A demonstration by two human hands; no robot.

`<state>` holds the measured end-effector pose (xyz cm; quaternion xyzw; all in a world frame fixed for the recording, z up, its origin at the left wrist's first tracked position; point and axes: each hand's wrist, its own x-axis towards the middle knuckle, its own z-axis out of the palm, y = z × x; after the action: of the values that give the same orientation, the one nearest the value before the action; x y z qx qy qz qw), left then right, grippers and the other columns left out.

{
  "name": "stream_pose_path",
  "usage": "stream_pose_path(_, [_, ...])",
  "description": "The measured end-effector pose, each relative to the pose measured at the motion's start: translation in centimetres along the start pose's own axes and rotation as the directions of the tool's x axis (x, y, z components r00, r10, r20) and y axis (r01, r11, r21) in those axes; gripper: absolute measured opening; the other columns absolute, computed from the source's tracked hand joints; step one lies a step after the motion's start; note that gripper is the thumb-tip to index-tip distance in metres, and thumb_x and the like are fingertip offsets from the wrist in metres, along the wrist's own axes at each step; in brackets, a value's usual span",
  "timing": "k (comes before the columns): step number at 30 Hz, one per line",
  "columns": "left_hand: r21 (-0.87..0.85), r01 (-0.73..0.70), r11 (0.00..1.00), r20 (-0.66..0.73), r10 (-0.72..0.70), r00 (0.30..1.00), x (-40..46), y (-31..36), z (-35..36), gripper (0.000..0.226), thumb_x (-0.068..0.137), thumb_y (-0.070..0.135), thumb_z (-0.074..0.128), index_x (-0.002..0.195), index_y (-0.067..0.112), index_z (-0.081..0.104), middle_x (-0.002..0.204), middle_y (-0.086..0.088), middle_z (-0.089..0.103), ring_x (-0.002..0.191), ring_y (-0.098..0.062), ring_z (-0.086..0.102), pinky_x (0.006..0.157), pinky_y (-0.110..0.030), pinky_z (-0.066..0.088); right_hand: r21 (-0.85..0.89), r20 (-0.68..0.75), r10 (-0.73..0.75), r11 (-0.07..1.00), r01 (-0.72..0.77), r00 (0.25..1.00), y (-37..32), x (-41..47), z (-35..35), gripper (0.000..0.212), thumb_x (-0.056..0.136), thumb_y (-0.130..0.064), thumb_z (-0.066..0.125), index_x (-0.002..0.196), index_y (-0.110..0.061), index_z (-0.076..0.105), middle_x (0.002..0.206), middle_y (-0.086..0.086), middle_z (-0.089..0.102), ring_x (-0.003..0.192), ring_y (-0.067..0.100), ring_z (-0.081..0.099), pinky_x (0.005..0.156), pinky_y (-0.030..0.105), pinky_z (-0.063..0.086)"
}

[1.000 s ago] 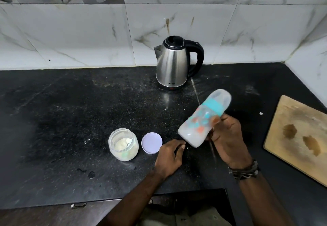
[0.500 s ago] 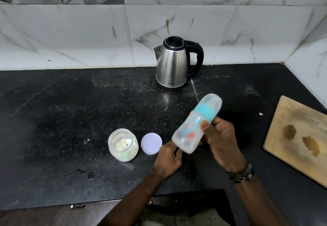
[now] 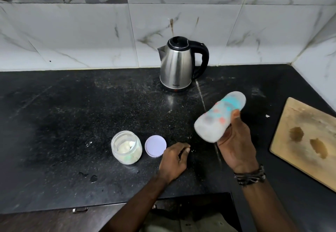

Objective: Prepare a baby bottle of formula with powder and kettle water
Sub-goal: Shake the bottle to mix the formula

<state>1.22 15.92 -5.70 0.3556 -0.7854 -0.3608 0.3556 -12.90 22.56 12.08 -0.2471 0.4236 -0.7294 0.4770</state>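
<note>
My right hand (image 3: 234, 144) grips a capped baby bottle (image 3: 218, 117) with a teal collar, held tilted above the black counter; the bottle is motion-blurred and looks milky white inside. My left hand (image 3: 174, 157) rests on the counter with fingers curled, holding nothing that I can see. An open glass jar of white powder (image 3: 126, 147) stands to the left of it, with its pale round lid (image 3: 155, 146) lying flat between jar and hand. A steel electric kettle (image 3: 177, 64) with a black handle stands at the back by the wall.
A wooden cutting board (image 3: 307, 140) lies at the right on the black counter (image 3: 63, 122). Marble-tiled walls close the back and the right corner. Water drops (image 3: 91, 177) sit near the front edge. A drawer front is below the counter.
The bottle in my right hand swung left and down, then back up to the right, and is now blurred. My left hand stayed on the counter.
</note>
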Motion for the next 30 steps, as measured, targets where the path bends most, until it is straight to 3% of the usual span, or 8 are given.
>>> stream_pose_path(2, [-0.004, 0.004, 1.000, 0.012, -0.004, 1.000, 0.00, -0.13, -0.01, 0.015, 0.096, 0.015, 0.063, 0.104, 0.012, 0.076, 0.101, -0.002, 0.078, 0.092, -0.012, 0.069, 0.082, -0.005, 0.044, -0.055, -0.008, -0.012, 0.998, 0.012, 1.000, 0.06, 0.16, -0.23, 0.058, 0.061, -0.062, 0.083, 0.098, -0.019, 0.079, 0.102, 0.003, 0.078, 0.093, 0.018, 0.074, 0.077, 0.035, 0.062])
stream_pose_path(6, [-0.013, 0.050, 0.999, 0.061, -0.049, 0.997, -0.27, -0.87, 0.06, 0.021, 0.091, 0.016, 0.059, 0.104, 0.007, 0.072, 0.100, -0.010, 0.077, 0.093, -0.028, 0.072, 0.078, -0.033, 0.058, -0.342, 0.096, -0.017, 0.938, 0.049, 0.995, 0.27, -0.49, -0.24, 0.060, 0.054, -0.065, 0.088, 0.095, -0.022, 0.081, 0.093, 0.008, 0.079, 0.082, 0.023, 0.075, 0.070, 0.038, 0.062])
stream_pose_path(10, [0.007, -0.002, 1.000, 0.005, 0.002, 1.000, 0.01, -0.20, 0.06, 0.016, 0.097, 0.015, 0.063, 0.105, 0.012, 0.076, 0.101, -0.001, 0.078, 0.092, -0.014, 0.070, 0.082, -0.008, 0.045, -0.072, -0.022, -0.038, 0.997, 0.037, 0.999, 0.08, -0.19, 0.06, 0.051, 0.062, -0.062, 0.082, 0.092, -0.022, 0.081, 0.096, 0.002, 0.079, 0.088, 0.019, 0.075, 0.077, 0.038, 0.061])
stream_pose_path(14, [-0.016, 0.031, 0.999, 0.025, -0.030, 0.999, -0.27, -0.52, -0.04, 0.019, 0.092, 0.013, 0.062, 0.106, 0.009, 0.073, 0.100, -0.009, 0.077, 0.090, -0.024, 0.071, 0.075, -0.029, 0.055, -0.332, 0.076, -0.020, 0.942, 0.044, 0.997, 0.19, -0.37, 0.03, 0.061, 0.052, -0.065, 0.089, 0.094, -0.021, 0.081, 0.093, 0.009, 0.079, 0.083, 0.027, 0.075, 0.071, 0.043, 0.061])
stream_pose_path(19, [-0.003, 0.000, 1.000, -0.001, 0.000, 1.000, -0.04, 0.00, 0.10, 0.013, 0.097, 0.013, 0.065, 0.104, 0.013, 0.076, 0.100, 0.000, 0.078, 0.090, -0.010, 0.068, 0.078, -0.008, 0.047, 0.050, -0.022, -0.040, 0.998, 0.041, 0.999, -0.19, 0.16, 0.37, 0.053, 0.061, -0.060, 0.083, 0.096, -0.021, 0.081, 0.102, 0.001, 0.078, 0.094, 0.015, 0.075, 0.077, 0.033, 0.062])
stream_pose_path(23, [-0.040, 0.024, 0.999, 0.002, -0.024, 1.000, -0.30, -0.30, -0.01, 0.020, 0.090, 0.004, 0.065, 0.105, 0.015, 0.069, 0.100, -0.012, 0.077, 0.091, -0.022, 0.067, 0.075, -0.030, 0.051, -0.298, 0.063, -0.042, 0.953, 0.059, 0.997, 0.58, -0.07, 0.29, 0.062, 0.054, -0.063, 0.089, 0.096, -0.018, 0.081, 0.095, 0.009, 0.079, 0.084, 0.025, 0.076, 0.075, 0.046, 0.060])
stream_pose_path(28, [0.000, -0.007, 1.000, 0.007, 0.007, 1.000, -0.05, -0.16, 0.04, 0.015, 0.097, 0.012, 0.064, 0.105, 0.012, 0.075, 0.102, -0.002, 0.078, 0.093, -0.013, 0.069, 0.082, -0.014, 0.047, -0.020, -0.003, -0.054, 0.998, 0.054, 0.999, 0.20, 0.30, 0.21, 0.058, 0.059, -0.061, 0.086, 0.096, -0.017, 0.080, 0.100, 0.002, 0.078, 0.092, 0.017, 0.075, 0.079, 0.038, 0.063])
stream_pose_path(30, [0.005, 0.005, 1.000, 0.029, -0.005, 1.000, -0.14, -0.48, -0.02, 0.017, 0.096, 0.014, 0.062, 0.107, 0.011, 0.075, 0.104, -0.004, 0.078, 0.096, -0.018, 0.070, 0.083, -0.022, 0.052, -0.151, 0.003, -0.063, 0.987, 0.062, 0.998, 0.31, 0.37, -0.08, 0.061, 0.057, -0.060, 0.089, 0.097, -0.015, 0.079, 0.098, 0.007, 0.079, 0.088, 0.021, 0.075, 0.073, 0.037, 0.063])
